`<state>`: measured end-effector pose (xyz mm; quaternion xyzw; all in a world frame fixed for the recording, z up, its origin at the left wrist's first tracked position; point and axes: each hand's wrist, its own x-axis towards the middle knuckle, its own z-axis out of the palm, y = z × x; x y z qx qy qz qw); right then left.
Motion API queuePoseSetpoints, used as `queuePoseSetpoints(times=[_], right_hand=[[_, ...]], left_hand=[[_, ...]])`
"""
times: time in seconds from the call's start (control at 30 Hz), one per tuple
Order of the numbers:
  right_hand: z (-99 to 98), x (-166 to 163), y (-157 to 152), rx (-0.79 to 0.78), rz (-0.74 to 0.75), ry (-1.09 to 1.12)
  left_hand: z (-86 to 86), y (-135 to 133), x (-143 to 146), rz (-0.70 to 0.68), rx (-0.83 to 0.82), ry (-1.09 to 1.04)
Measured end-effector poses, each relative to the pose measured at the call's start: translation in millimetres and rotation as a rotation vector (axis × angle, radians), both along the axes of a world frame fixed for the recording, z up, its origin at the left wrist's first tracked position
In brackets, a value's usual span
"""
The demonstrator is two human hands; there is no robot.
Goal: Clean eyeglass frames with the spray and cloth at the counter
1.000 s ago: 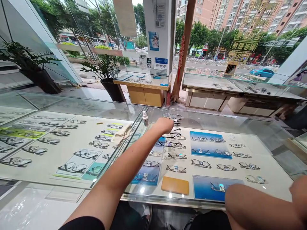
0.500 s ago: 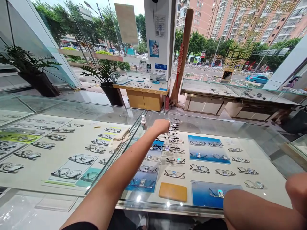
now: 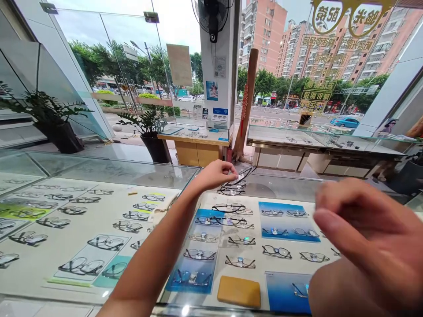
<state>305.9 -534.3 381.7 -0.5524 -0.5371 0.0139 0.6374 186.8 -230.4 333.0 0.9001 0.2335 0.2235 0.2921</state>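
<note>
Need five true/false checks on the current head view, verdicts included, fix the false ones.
1. The left hand holds a pair of glasses. True.
2. The right hand is gripping the yellow-brown case. False: the right hand shows nothing in it, and the yellow-brown case lies apart from both hands.
3. A fan is mounted high on the column. True.
4. The car outside the window at right is red. False: the car is blue.
5. A red ornament hangs on the wooden post. True.

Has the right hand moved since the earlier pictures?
Yes: the right hand has moved leftward in view, towards the farther blue mat.
</note>
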Motion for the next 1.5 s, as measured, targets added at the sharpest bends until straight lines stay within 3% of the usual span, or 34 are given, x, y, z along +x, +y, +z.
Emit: queuePoseSetpoints(times=[0.13,0.3,0.6,0.73,0.87,1.1,1.37,1.5], right_hand=[[-2.6,4.9,55.8,-0.119,0.052,-0.044],[-21.7,14.1,94.4,-0.156,0.063,-0.047],[-26.2,10.3,99.5,-0.107,0.038,-0.06],[-27.1,15.3,102.9,-0.101,0.077,-0.047],[-27.2,18.1,102.5,-0.083,0.063,-0.048],[-26.6,12.6,100.1,-0.055,-0.085,-0.098],[-26.1,26.4,104.0,0.006,-0.496,-0.217],[-24.5,36.9,101.5,0.067,-0.565,-0.238]], left_hand=[[25.8,-39.7,-10.7,-0.046,-0.32,-0.482],[33.1,-69.8,-17.1,-0.115,-0.446,-0.644],[36.4,-78.0,-23.8,-0.093,-0.343,-0.58],[37.0,-74.7,-22.9,-0.166,-0.242,-0.626],[34.0,-69.5,-19.6,-0.219,-0.253,-0.686],[29.1,-69.0,-14.3,-0.237,-0.165,-0.69],[33.8,-68.3,-19.7,-0.097,-0.019,-0.599],[36.9,-66.6,-24.1,-0.081,0.058,-0.511]])
